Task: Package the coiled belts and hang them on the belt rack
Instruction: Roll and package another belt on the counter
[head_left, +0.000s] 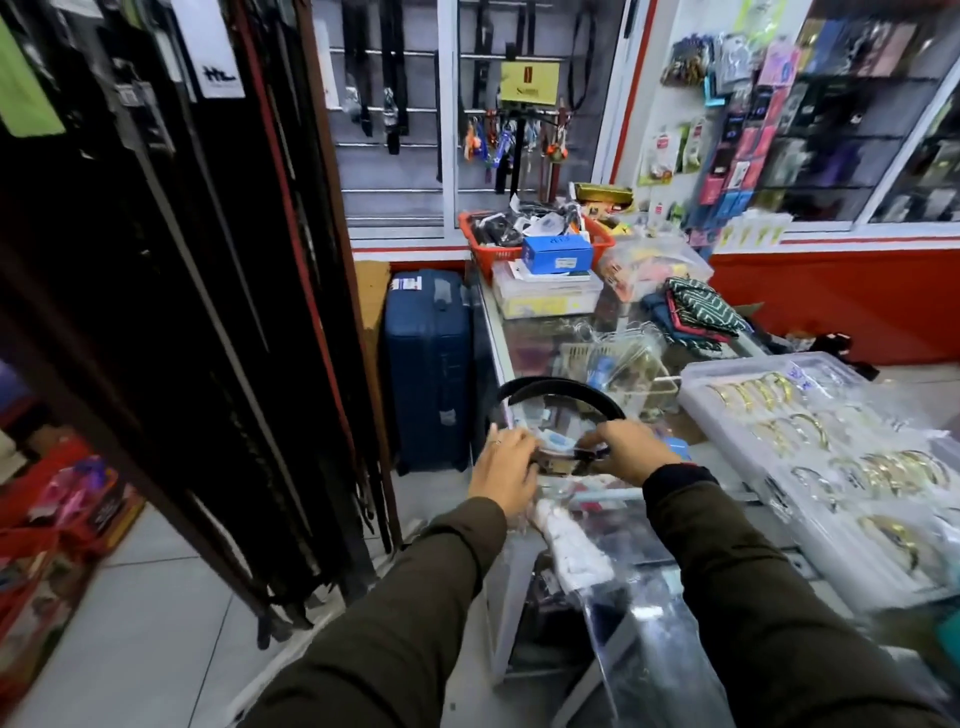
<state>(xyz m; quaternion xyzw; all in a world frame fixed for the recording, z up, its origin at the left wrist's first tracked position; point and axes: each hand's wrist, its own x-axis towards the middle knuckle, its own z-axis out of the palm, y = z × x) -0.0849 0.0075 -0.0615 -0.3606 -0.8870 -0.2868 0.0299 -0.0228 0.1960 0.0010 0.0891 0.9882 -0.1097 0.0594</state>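
A black belt (561, 387) arches in a loop above the glass counter (524, 332), with its buckle end down between my hands. My left hand (506, 470) grips the left side of the belt near the buckle. My right hand (631, 449) pinches the right side of the same belt. A clear plastic sleeve with a white header (571, 551) lies under my wrists on the counter. The belt rack (182, 291) stands to the left, full of hanging dark belts.
A blue suitcase (428, 369) stands between the rack and the counter. A red basket (498, 249) of goods, boxes and folded cloth crowd the counter's far end. Clear trays of gold bangles (810, 436) sit to the right. The floor is white tile.
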